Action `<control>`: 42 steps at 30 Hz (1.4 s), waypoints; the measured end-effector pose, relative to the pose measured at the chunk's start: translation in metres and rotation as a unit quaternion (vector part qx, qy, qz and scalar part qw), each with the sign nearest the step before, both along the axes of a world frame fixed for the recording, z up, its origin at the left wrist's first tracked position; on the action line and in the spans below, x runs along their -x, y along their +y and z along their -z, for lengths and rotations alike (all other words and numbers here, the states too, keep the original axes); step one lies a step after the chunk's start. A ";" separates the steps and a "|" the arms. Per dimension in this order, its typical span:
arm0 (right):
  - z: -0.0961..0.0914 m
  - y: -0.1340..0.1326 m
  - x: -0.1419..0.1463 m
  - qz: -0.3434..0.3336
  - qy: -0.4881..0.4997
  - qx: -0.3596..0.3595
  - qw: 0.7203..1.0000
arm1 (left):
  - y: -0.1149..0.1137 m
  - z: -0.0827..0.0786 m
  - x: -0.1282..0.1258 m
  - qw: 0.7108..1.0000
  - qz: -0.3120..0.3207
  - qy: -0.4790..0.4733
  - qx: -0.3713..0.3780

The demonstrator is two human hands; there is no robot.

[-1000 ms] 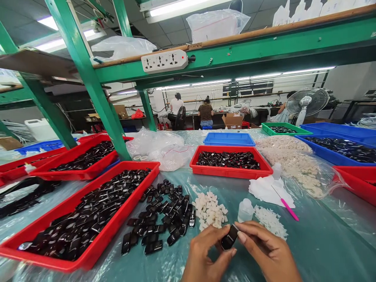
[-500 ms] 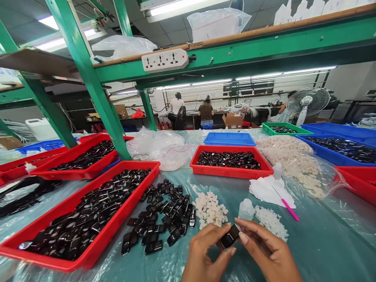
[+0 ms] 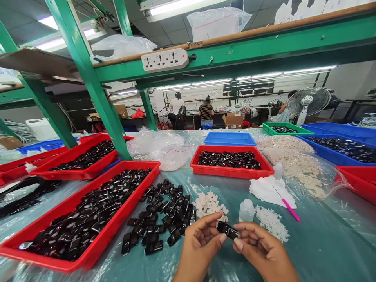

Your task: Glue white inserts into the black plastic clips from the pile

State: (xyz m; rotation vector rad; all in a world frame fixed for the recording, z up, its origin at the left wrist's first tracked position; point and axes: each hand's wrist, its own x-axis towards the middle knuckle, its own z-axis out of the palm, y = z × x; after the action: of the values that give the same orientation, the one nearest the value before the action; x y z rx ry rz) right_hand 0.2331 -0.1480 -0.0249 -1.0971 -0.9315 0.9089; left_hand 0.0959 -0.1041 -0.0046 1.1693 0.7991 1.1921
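Observation:
Between my two hands is a glossy black plastic piece (image 3: 228, 230), tilted down to the right. My left hand (image 3: 202, 244) pinches its left end between thumb and fingers. At the right end, the fingertips and thumb of my right hand (image 3: 258, 246) close on it. Just beyond my left hand lies a heap of small cream-coloured pieces (image 3: 210, 205). A small translucent bottle (image 3: 246, 210) stands beyond the right hand, beside a pile of thin white bits (image 3: 272, 223). Loose black pieces (image 3: 167, 211) of a similar look lie to the left.
Red trays (image 3: 88, 254) (image 3: 232, 172) hold many black pieces. A pink-handled pick (image 3: 290, 209) rests by a white cloth (image 3: 264, 188). Behind are a clear bag of cream pieces (image 3: 305, 168) and a blue tray (image 3: 229, 139). A green shelf post (image 3: 94, 86) rises at left.
The black piece has turned in my fingers, so its long side now shows, slanting down to the right. My hands have shifted slightly around it.

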 end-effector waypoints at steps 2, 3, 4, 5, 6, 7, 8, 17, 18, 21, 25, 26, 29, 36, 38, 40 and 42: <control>0.002 0.001 0.000 -0.008 0.017 0.005 1.000 | 0.000 -0.002 0.000 1.000 -0.001 -0.007 0.007; 0.003 0.001 0.001 -0.011 0.024 0.006 1.000 | 0.000 -0.003 0.000 1.000 0.000 -0.007 0.007; 0.003 0.001 0.001 -0.013 0.031 0.006 0.999 | 0.000 -0.003 0.000 1.000 0.001 -0.004 0.007; 0.003 0.001 0.001 -0.015 0.035 0.006 0.999 | 0.000 -0.003 0.000 1.000 0.000 0.000 0.005; 0.003 0.001 0.001 -0.015 0.038 0.007 0.999 | 0.000 -0.003 0.000 1.000 0.000 0.006 0.004; 0.003 0.001 0.002 -0.016 0.040 0.008 0.999 | 0.000 -0.003 0.001 1.000 0.001 0.010 0.002; 0.003 0.001 0.002 -0.018 0.042 0.009 0.999 | 0.000 -0.003 0.001 1.000 0.003 0.013 -0.001; 0.003 0.001 0.003 -0.011 0.025 0.010 1.000 | 0.001 -0.002 0.003 0.999 0.016 0.029 -0.040; 0.004 0.001 0.003 -0.011 0.023 0.009 1.000 | 0.001 -0.002 0.003 0.999 0.017 0.028 -0.043; 0.004 0.001 0.003 -0.011 0.020 0.007 1.000 | 0.001 -0.003 0.003 0.999 0.017 0.029 -0.043; 0.001 -0.001 0.003 0.008 -0.003 0.004 1.000 | 0.001 -0.002 0.004 0.998 0.024 0.039 -0.044; 0.000 -0.001 0.003 0.019 -0.017 0.001 1.000 | 0.002 -0.002 0.005 0.998 0.031 0.043 -0.042; -0.003 -0.002 0.001 0.045 -0.073 -0.025 0.996 | 0.003 -0.001 0.007 0.996 0.063 0.060 -0.026; -0.004 -0.002 0.000 0.052 -0.149 -0.101 0.982 | 0.005 0.001 0.004 0.998 0.054 0.030 0.016; -0.004 -0.002 -0.002 0.048 -0.167 -0.114 0.978 | 0.006 0.001 0.004 0.997 0.058 0.027 0.033; -0.004 -0.002 -0.004 0.027 -0.206 -0.129 0.970 | 0.007 0.001 0.004 0.997 0.065 0.023 0.046; -0.004 -0.003 -0.006 0.000 -0.250 -0.143 0.958 | 0.007 0.001 0.005 0.995 0.076 0.009 0.059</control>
State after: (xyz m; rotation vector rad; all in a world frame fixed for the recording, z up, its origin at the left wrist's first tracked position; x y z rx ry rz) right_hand 0.2396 -0.1507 -0.0206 -1.0919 -1.4300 0.4741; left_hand 0.0911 -0.0968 -0.0055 1.1237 0.7708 0.9976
